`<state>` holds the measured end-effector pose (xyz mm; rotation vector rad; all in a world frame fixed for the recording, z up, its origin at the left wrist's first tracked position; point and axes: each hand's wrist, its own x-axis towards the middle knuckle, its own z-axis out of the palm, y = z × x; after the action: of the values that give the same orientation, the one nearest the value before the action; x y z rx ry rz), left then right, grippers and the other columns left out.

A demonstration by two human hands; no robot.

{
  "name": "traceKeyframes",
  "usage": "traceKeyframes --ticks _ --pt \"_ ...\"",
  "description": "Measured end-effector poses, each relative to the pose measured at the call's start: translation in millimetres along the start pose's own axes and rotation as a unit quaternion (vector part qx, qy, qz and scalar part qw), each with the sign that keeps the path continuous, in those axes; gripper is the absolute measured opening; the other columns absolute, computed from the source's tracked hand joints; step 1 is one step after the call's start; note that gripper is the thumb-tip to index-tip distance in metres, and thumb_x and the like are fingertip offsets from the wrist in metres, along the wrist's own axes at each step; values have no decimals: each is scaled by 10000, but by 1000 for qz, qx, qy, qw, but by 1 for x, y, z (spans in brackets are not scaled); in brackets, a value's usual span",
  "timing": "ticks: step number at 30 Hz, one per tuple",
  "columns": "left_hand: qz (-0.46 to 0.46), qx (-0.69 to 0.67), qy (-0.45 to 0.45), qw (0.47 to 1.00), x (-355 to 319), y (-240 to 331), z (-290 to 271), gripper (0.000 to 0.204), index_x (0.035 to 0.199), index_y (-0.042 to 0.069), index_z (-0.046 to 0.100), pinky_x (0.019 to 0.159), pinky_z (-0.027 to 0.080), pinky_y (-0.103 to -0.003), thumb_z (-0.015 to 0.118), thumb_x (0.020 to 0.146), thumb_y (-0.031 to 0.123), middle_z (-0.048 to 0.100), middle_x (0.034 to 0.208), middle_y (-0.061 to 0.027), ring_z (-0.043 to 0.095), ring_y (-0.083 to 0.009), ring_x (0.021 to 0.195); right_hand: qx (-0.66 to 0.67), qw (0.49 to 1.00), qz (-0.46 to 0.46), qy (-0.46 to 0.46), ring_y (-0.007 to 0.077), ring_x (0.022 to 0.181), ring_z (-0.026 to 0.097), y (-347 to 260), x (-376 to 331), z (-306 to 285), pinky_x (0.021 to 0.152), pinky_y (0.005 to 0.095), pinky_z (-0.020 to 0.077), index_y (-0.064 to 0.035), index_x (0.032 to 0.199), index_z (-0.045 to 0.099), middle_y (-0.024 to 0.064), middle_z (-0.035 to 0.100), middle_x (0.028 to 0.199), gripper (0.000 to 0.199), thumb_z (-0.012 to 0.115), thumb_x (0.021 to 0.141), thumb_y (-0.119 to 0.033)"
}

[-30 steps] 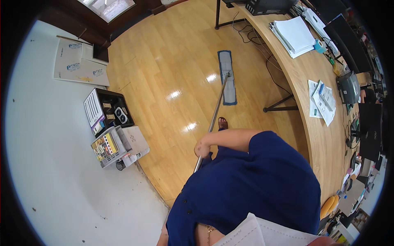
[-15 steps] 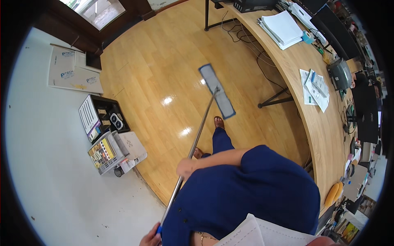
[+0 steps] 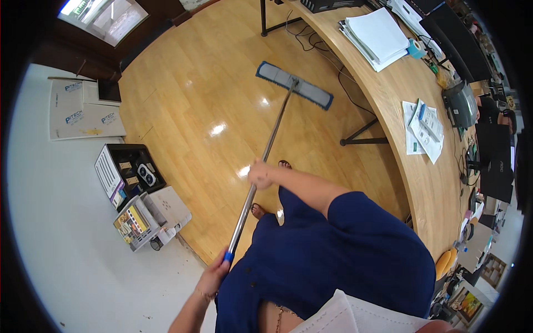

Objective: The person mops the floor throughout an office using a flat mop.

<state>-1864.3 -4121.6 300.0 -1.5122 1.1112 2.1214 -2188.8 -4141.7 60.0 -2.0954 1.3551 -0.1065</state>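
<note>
Mop (image 3: 295, 85) — cables (image 3: 314, 43) and a desk leg (image 3: 363, 141) near its head.

An office, shown by a long wooden worktop (image 3: 433, 194), a stack of white paper (image 3: 377, 36) and a blue tape roll (image 3: 415, 49) on it, printed sheets (image 3: 420, 127) also on it, dark monitors (image 3: 494, 161) along its far side.

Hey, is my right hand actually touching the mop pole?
Touching. The head view shows the right hand closed around the mop pole, which emerges above and below the fist.
</note>
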Motion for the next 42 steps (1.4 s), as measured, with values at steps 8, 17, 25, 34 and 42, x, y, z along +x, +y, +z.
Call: traceKeyframes --ticks 8,17,25,34,42 --pt "-34 249 46 967 118 204 50 451 1360 298 290 307 362 -260 399 923 300 418 568 -15 402 -101 354 -1 972 206 113 232 823 550 179 -3 -61 712 481 336 -183 610 587 18 592 711 60 533 636 -179" --pt "40 121 -4 992 202 228 112 480 1361 234 308 311 353 -252 448 902 264 420 601 -18 396 -105 376 -102 915 370 124 259 1066 467 253 -62 -98 776 540 374 -137 893 582 58 557 1028 171 506 748 -187" --pt "5 -12 -2 1000 111 75 72 484 1355 244 332 335 323 -214 471 895 185 424 628 13 392 -66 410 -100 941 324 -2 304 917 568 94 -40 -38 697 457 454 -61 755 648 161 611 912 147 534 721 -147" --pt "-205 65 152 965 -162 46 -79 554 1283 110 445 319 364 -262 515 751 -28 527 572 -83 450 -140 366 197 979 47 -19 323 659 606 -179 31 -9 534 407 476 -77 621 642 135 613 644 166 597 623 -236" --pt "-207 63 127 968 -107 101 -41 538 1250 120 489 315 366 -262 504 743 -60 525 575 -75 446 -136 371 189 976 101 37 330 642 600 -115 -10 -14 519 416 472 -78 602 620 129 609 641 154 594 610 -230"
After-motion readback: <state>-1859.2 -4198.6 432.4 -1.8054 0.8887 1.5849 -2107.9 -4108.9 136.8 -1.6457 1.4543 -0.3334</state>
